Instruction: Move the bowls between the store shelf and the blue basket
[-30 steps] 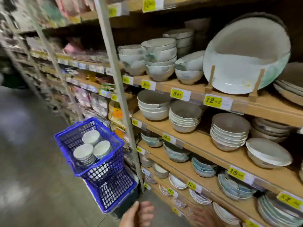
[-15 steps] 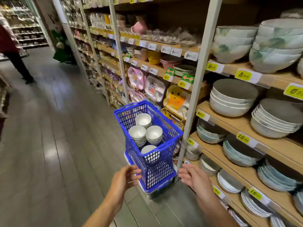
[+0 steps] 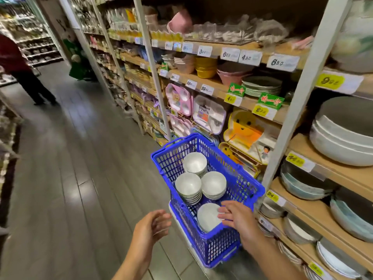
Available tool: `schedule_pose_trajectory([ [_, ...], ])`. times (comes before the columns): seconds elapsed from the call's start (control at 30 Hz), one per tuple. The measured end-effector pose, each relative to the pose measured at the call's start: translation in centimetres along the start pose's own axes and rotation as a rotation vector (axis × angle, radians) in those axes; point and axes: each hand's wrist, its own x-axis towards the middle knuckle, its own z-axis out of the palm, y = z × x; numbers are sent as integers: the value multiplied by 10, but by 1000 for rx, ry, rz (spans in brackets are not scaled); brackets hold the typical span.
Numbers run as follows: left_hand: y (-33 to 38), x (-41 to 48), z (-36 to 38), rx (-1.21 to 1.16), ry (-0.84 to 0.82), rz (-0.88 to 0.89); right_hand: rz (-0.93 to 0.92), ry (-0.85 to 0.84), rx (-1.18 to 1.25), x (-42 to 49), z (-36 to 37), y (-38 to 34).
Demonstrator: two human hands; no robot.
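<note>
A blue basket [image 3: 244,185] stands in the aisle beside the store shelf [image 3: 314,190]. Inside it are three stacks of small white bowls [image 3: 188,184], [image 3: 213,183], [image 3: 194,161] and one more white bowl [image 3: 207,216] at the near end. My right hand [image 3: 236,216] reaches over the near rim with spread fingers touching that near bowl. My left hand [image 3: 152,225] hovers just left of the basket, fingers loosely bent, holding nothing.
Wooden shelves on the right carry large grey and white bowls [image 3: 343,134] and plates. Children's trays [image 3: 209,114] hang behind the basket. A white upright post [image 3: 296,110] stands beside the basket. A person [image 3: 18,67] stands far down the grey plank aisle.
The view has swung left from the shelf toward the basket. Both hands have come forward; my right hand has moved over the near rim onto the near bowl.
</note>
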Motion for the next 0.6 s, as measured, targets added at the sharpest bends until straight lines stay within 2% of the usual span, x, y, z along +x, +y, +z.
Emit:
schedule_pose_trajectory([
  [0.27, 57, 111, 29, 192, -10, 4, 144, -44, -91, 95, 36, -3],
  [0.47, 71, 203, 63, 463, -157, -33, 262, -66, -128, 133, 56, -1],
  [0.6, 66, 272, 87, 702, -302, -75, 417, 45, -74, 156, 69, 9],
])
